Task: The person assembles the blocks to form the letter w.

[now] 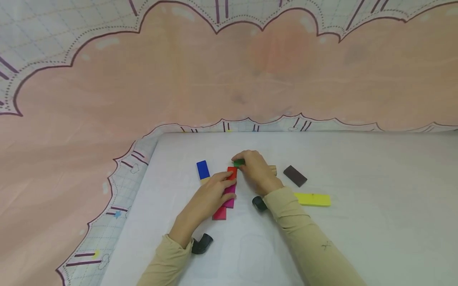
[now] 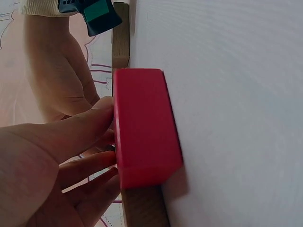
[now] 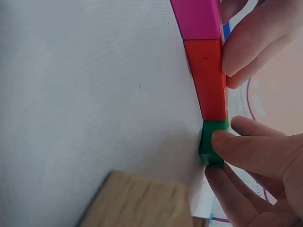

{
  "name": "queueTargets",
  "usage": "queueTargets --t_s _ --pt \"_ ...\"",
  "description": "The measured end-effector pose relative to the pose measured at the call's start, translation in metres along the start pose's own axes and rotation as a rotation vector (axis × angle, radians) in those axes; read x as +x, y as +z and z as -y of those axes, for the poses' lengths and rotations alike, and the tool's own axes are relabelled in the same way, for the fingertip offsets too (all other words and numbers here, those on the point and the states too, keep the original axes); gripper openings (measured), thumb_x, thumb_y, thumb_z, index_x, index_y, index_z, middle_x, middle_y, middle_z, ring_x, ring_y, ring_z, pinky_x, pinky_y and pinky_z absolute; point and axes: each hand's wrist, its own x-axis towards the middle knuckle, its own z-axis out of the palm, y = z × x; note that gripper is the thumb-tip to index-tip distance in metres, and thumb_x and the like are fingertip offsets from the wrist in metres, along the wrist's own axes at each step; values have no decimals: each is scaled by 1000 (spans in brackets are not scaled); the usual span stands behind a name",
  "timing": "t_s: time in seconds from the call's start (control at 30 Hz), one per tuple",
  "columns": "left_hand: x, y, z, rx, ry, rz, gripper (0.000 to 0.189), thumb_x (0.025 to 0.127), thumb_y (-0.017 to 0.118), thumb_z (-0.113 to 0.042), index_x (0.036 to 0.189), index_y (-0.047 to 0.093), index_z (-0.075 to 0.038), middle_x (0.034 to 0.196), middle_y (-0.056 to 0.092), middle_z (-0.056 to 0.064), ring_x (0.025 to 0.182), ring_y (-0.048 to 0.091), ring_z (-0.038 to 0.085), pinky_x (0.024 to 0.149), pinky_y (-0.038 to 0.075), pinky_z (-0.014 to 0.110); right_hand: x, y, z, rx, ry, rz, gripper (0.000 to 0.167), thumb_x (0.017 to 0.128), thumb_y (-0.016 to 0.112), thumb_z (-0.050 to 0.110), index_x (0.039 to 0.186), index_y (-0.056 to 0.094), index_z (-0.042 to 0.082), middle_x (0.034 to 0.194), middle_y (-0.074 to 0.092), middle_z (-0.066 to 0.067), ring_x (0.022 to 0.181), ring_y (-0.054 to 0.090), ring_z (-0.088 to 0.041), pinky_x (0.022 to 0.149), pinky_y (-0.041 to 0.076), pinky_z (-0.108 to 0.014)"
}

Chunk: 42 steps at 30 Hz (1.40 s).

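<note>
A row of wooden blocks lies on the white table: a crimson block (image 1: pixel 219 214), a magenta block (image 1: pixel 229 203) and an orange-red block (image 1: pixel 233 170). Over the magenta and orange-red blocks lies my left hand (image 1: pixel 209 194), its fingertips touching them. At the row's far end, my right hand (image 1: pixel 255 171) pinches a green block (image 1: pixel 239 162) between thumb and fingers. In the right wrist view the green block (image 3: pixel 211 142) meets the end of the orange-red block (image 3: pixel 207 78). The crimson block (image 2: pixel 144 123) fills the middle of the left wrist view.
Left of the row lies a blue block (image 1: pixel 202 169), with a tan block (image 1: pixel 205 180) partly behind my left hand. A plain wooden block (image 1: pixel 273 170), a dark brown block (image 1: pixel 295 176) and a yellow block (image 1: pixel 316 200) lie to the right. Patterned cloth (image 1: pixel 232 79) hangs behind.
</note>
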Motion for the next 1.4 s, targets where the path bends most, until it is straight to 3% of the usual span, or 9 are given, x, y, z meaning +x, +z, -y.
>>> queueTargets --t_s 0.97,1.2,1.4 --pt "0 -5 -3 10 -17 23 48 88 77 -24 132 65 -8 145 53 11 136 48 28 106 49 42 -7 -7 2 -128 -34 -10 34 92 68 3 126 67 6 131 64 -10 123 58 -26 107 48 -39" --pt "3 -10 -4 56 -4 37 46 88 76 -27 130 67 -9 142 55 11 135 49 27 106 48 46 -13 -15 0 -108 -55 -15 33 92 68 3 125 67 4 130 64 -12 125 57 -28 109 46 -42" --pt "7 -18 -6 66 -20 47 45 91 74 -26 132 65 -10 145 53 10 137 47 25 109 46 41 -19 -21 -1 -77 -5 -5 36 93 69 8 128 65 8 134 61 -10 130 52 -29 113 42 -45"
